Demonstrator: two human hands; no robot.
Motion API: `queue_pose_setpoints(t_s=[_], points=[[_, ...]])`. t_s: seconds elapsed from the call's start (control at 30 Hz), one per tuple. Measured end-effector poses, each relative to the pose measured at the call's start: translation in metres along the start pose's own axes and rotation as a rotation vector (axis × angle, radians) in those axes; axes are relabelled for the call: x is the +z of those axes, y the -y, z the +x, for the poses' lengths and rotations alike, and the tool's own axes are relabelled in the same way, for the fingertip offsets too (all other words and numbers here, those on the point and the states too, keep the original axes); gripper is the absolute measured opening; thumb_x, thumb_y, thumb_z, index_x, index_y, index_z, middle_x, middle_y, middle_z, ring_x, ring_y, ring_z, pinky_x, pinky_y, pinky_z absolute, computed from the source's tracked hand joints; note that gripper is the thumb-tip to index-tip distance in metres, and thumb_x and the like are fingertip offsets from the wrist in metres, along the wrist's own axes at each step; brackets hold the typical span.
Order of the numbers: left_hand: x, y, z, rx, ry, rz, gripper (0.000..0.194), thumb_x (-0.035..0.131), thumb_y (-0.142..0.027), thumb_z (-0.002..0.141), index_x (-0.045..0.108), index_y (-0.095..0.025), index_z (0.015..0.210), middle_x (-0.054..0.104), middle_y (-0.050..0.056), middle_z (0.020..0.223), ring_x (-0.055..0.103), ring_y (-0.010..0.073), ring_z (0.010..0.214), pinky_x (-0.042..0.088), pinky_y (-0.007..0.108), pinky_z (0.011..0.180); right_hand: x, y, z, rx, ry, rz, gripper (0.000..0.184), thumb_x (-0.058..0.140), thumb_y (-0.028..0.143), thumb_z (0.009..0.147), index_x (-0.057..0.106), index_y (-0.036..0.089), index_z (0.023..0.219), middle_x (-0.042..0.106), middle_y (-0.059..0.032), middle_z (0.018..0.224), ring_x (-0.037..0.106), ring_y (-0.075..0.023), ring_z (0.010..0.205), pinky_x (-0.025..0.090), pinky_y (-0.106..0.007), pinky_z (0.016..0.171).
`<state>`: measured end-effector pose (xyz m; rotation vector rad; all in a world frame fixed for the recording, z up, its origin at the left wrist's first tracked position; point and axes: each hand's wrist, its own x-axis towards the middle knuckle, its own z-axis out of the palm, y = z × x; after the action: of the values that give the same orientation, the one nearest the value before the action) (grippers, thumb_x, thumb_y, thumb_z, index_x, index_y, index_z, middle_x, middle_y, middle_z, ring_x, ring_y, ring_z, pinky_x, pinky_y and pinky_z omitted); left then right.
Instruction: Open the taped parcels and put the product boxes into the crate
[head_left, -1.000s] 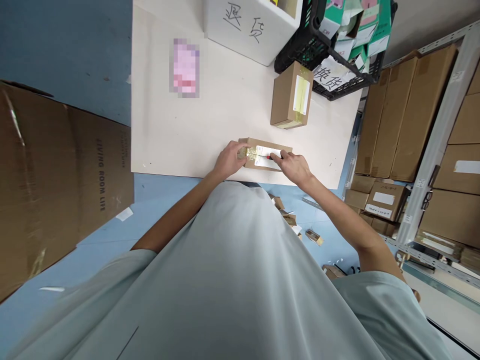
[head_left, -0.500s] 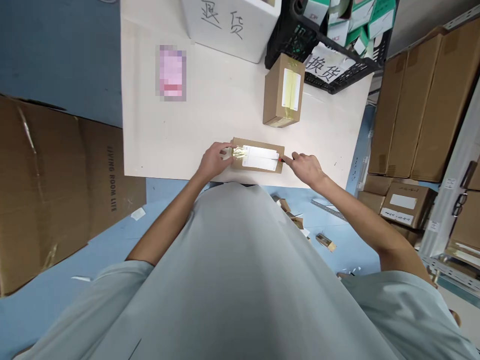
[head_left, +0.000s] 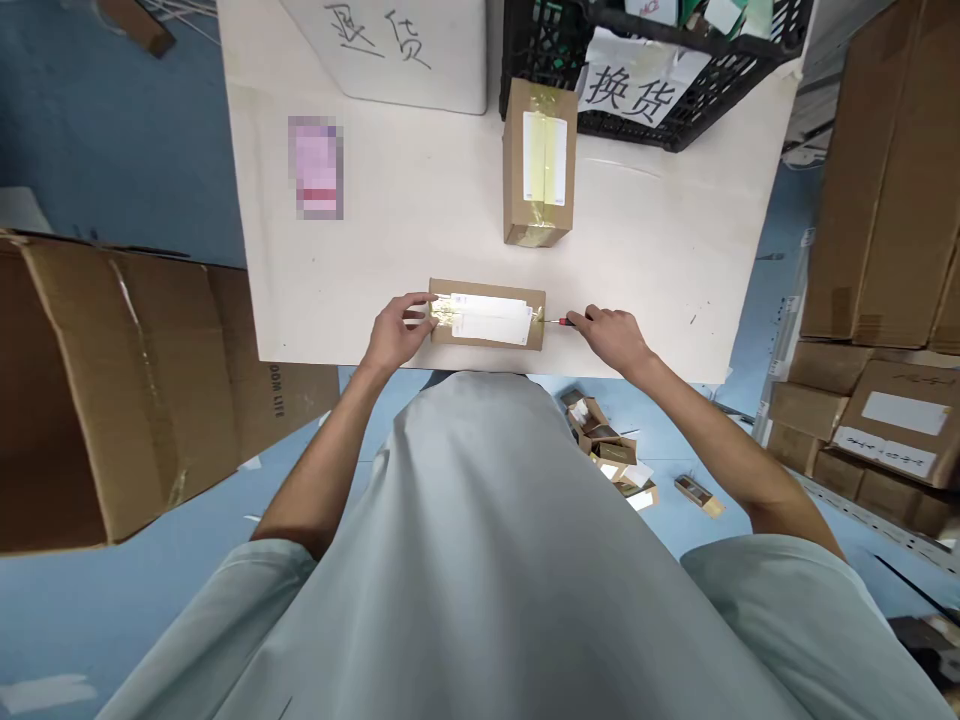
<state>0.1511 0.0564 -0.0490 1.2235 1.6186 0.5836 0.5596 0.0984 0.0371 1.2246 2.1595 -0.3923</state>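
Note:
A small cardboard box (head_left: 489,336) with a white label and shiny clear tape lies flat near the table's front edge. My left hand (head_left: 397,330) grips its left end, thumb and fingers at the near and far sides. In my right hand (head_left: 611,338), closed fingers hold a slim red-handled tool (head_left: 564,321) with a thin metal tip. That tip points left and reaches the taped right end of the box; whether it is in the tape or only touching, I cannot tell. Most of the handle is hidden in the hand.
On the white table (head_left: 390,220) stand a taller taped carton (head_left: 541,160), a black crate (head_left: 675,135) of small boxes, a white bin (head_left: 420,75) and a blurred pink item (head_left: 316,167). A big open carton (head_left: 172,380) is at left; opened small boxes (head_left: 604,440) litter the floor.
My view has shifted, so the table things appear displaced. The tool in my right hand has drawn back rightward from the label to the box's right end, showing more of its metal tip.

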Motion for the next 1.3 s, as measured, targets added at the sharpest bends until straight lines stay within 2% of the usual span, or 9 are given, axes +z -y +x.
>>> queue_pose_setpoints(t_s=[0.23, 0.37, 0.47, 0.6, 0.73, 0.87, 1.03, 1.2, 1.3], points=[[0.007, -0.003, -0.007, -0.052, -0.089, 0.084, 0.049, 0.074, -0.04, 0.095, 0.075, -0.028, 0.143, 0.067, 0.013, 0.153, 0.074, 0.0312, 0.129, 0.068, 0.049, 0.11, 0.065, -0.005, 0.031, -0.056, -0.142, 0.284, 0.044, 0.036, 0.024, 0.122, 0.064, 0.023, 0.157, 0.075, -0.0141, 0.139, 0.073, -0.0251, 0.109, 0.048, -0.032, 0.089], [0.004, 0.0, -0.004, -0.089, -0.092, 0.058, 0.052, 0.077, -0.045, 0.092, 0.076, -0.027, 0.14, 0.067, 0.014, 0.156, 0.074, 0.033, 0.131, 0.069, 0.052, 0.108, 0.089, 0.017, 0.045, -0.067, -0.244, 0.553, 0.044, 0.034, 0.027, 0.123, 0.065, 0.02, 0.153, 0.075, -0.0149, 0.142, 0.071, -0.0256, 0.125, 0.054, -0.032, 0.1], [-0.003, 0.003, -0.004, -0.095, -0.086, 0.058, 0.051, 0.077, -0.048, 0.092, 0.075, -0.028, 0.14, 0.067, 0.014, 0.158, 0.073, 0.0337, 0.133, 0.068, 0.052, 0.108, 0.096, 0.042, 0.05, -0.053, -0.323, 0.747, 0.048, 0.028, 0.029, 0.123, 0.062, 0.02, 0.155, 0.074, -0.0153, 0.147, 0.069, -0.0246, 0.132, 0.055, -0.034, 0.109], [-0.014, 0.006, -0.007, -0.104, -0.125, 0.054, 0.051, 0.075, -0.048, 0.093, 0.074, -0.027, 0.139, 0.068, 0.014, 0.159, 0.072, 0.0346, 0.135, 0.068, 0.052, 0.108, 0.091, 0.071, 0.051, -0.065, -0.416, 0.901, 0.052, 0.023, 0.033, 0.124, 0.063, 0.018, 0.155, 0.072, -0.0172, 0.149, 0.068, -0.0239, 0.135, 0.056, -0.035, 0.114], [-0.025, 0.01, -0.007, -0.119, -0.133, 0.041, 0.053, 0.074, -0.049, 0.09, 0.074, -0.025, 0.138, 0.071, 0.014, 0.157, 0.072, 0.0337, 0.136, 0.065, 0.053, 0.114, 0.08, 0.081, 0.048, -0.083, -0.443, 0.919, 0.053, 0.025, 0.036, 0.123, 0.067, 0.022, 0.151, 0.072, -0.016, 0.147, 0.069, -0.0263, 0.134, 0.058, -0.039, 0.112], [-0.033, 0.017, -0.005, -0.094, -0.117, 0.03, 0.051, 0.071, -0.046, 0.091, 0.074, -0.024, 0.137, 0.071, 0.013, 0.157, 0.07, 0.0319, 0.142, 0.059, 0.052, 0.124, 0.067, 0.084, 0.045, -0.105, -0.44, 0.867, 0.052, 0.028, 0.034, 0.121, 0.068, 0.021, 0.151, 0.073, -0.0164, 0.146, 0.07, -0.0273, 0.132, 0.059, -0.039, 0.11], [-0.04, 0.027, -0.005, -0.082, -0.086, 0.041, 0.051, 0.069, -0.049, 0.096, 0.073, -0.025, 0.141, 0.07, 0.012, 0.159, 0.067, 0.0321, 0.147, 0.06, 0.052, 0.123, 0.05, 0.097, 0.04, -0.057, -0.414, 0.749, 0.052, 0.028, 0.031, 0.121, 0.068, 0.021, 0.153, 0.074, -0.0155, 0.148, 0.072, -0.0272, 0.127, 0.061, -0.037, 0.101], [-0.046, 0.041, -0.005, -0.056, -0.083, -0.021, 0.053, 0.068, -0.049, 0.094, 0.072, -0.025, 0.14, 0.07, 0.013, 0.159, 0.066, 0.0315, 0.148, 0.058, 0.051, 0.124, 0.03, 0.114, 0.033, 0.0, -0.403, 0.643, 0.053, 0.026, 0.03, 0.121, 0.068, 0.023, 0.155, 0.074, -0.0138, 0.148, 0.073, -0.0256, 0.121, 0.06, -0.032, 0.088], [-0.05, 0.051, -0.003, -0.031, -0.094, -0.059, 0.052, 0.068, -0.047, 0.092, 0.072, -0.023, 0.138, 0.071, 0.015, 0.157, 0.067, 0.0312, 0.147, 0.057, 0.051, 0.125, 0.017, 0.125, 0.029, 0.021, -0.407, 0.605, 0.053, 0.027, 0.03, 0.122, 0.07, 0.023, 0.153, 0.075, -0.0139, 0.145, 0.074, -0.0255, 0.119, 0.06, -0.032, 0.087]])
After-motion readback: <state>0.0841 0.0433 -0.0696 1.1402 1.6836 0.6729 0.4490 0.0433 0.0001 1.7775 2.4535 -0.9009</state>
